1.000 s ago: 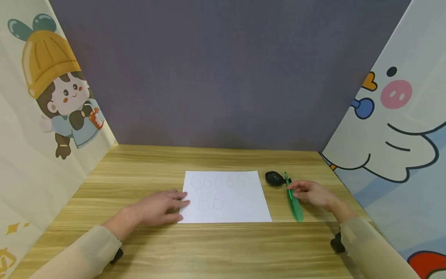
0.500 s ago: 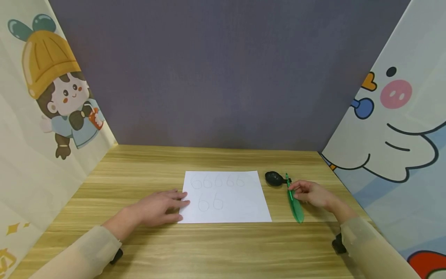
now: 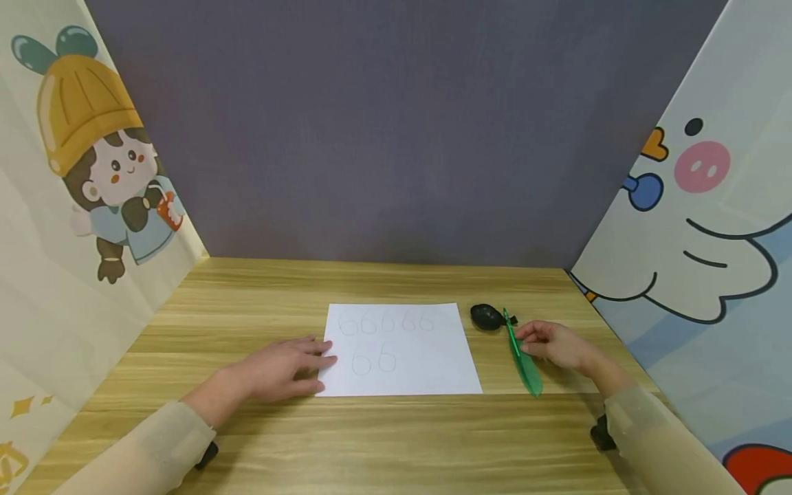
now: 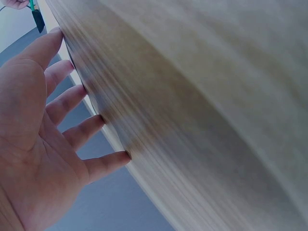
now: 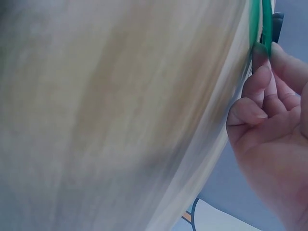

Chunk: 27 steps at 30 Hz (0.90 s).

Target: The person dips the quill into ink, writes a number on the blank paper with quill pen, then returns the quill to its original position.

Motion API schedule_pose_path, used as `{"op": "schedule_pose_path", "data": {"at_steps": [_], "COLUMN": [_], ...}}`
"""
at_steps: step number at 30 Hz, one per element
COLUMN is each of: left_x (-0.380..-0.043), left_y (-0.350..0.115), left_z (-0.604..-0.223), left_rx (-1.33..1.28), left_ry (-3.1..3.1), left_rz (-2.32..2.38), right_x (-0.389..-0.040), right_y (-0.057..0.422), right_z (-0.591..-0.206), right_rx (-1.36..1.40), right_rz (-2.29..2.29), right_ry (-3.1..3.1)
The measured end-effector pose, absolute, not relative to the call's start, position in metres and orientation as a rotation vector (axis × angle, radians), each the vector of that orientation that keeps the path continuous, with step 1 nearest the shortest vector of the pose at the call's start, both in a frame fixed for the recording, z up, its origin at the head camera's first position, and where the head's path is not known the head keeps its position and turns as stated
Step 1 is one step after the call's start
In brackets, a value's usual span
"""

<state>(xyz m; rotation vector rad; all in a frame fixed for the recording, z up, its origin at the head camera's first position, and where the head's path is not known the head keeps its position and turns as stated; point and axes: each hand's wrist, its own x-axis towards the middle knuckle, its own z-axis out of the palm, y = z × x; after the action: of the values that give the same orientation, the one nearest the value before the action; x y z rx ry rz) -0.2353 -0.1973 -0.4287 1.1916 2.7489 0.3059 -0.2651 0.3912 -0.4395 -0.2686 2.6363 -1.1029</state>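
Observation:
My left hand (image 3: 286, 370) lies with fingers spread at the left edge of a white sheet of paper (image 3: 427, 364). In the left wrist view its fingertips (image 4: 96, 120) meet the tabletop. Pencilled figures like the number 6 stand in two rows on the sheet. Right of the paper, my right hand (image 3: 552, 344) pinches a green feather pen (image 3: 527, 371) between thumb and index finger. Its slim shaft points away from me and its broad feather end toward me. The right wrist view shows the green pen (image 5: 267, 21) at the thumb and index fingertips, the other fingers curled.
A black rounded bulb with a short neck (image 3: 486, 317) sits just left of the pen's upper end. The wooden table (image 3: 396, 447) ends at a dark grey back panel (image 3: 396, 137). Cartoon-printed walls (image 3: 730, 275) flank both sides.
The feather pen has turned slightly in my right hand, its upper tip shifting left and its feather end right. My left hand and the paper stay put.

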Motion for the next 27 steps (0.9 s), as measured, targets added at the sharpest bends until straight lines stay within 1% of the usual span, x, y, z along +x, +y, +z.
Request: {"op": "schedule_pose_path", "data": {"at_steps": [15, 27], "left_x": [-0.2347, -0.2341], "left_y": [-0.1978, -0.1975], "left_z": [-0.4291, -0.4278], "left_rx": [1.2, 1.204], "left_ry": [2.757, 2.757], "left_rz": [0.304, 0.307], "right_x": [-0.2642, -0.265], "right_y": [0.3903, 0.3904], "right_z": [-0.4384, -0.4421], "right_rx": [-0.217, -0.228], "right_rz": [-1.088, -1.071], "right_ry": [2.648, 2.672]}}
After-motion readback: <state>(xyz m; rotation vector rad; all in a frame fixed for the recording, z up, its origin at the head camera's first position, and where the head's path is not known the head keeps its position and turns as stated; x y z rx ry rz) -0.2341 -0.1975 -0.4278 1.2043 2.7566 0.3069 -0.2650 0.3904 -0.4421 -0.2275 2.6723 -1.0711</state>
